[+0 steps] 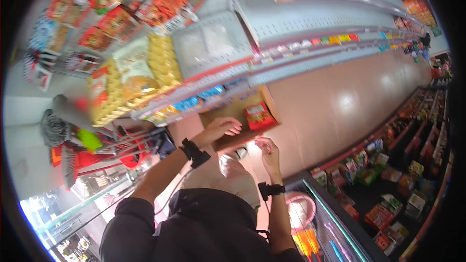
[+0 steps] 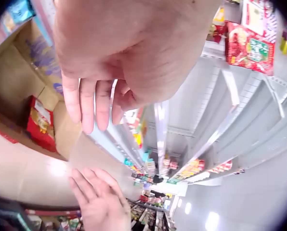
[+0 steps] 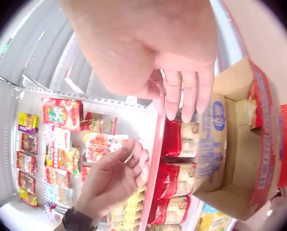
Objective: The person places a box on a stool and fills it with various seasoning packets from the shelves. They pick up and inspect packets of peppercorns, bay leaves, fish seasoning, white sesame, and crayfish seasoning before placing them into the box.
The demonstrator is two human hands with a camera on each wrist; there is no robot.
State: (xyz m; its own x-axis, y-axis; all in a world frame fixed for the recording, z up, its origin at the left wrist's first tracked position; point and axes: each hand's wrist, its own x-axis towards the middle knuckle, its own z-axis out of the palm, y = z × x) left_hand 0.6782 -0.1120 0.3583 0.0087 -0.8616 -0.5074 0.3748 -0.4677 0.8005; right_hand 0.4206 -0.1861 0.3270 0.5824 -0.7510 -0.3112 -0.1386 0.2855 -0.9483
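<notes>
Where the carton [image 3: 237,159] stands: at least one red packet [image 1: 259,117] inside; what remains, unclear;
Left hand [image 1: 224,127]: beside the carton, fingers relaxed, empty;
Right hand [image 1: 270,156]: near the carton, fingers loosely bent, empty.

- Head: from above, wide, down-forward.
- Left wrist: close over left hand [image 2: 129,53], along aisle [image 2: 47,171].
- Right wrist: close over right hand [image 3: 150,48], toward shelf [image 3: 129,120].
- All share carton [image 1: 233,108].
</notes>
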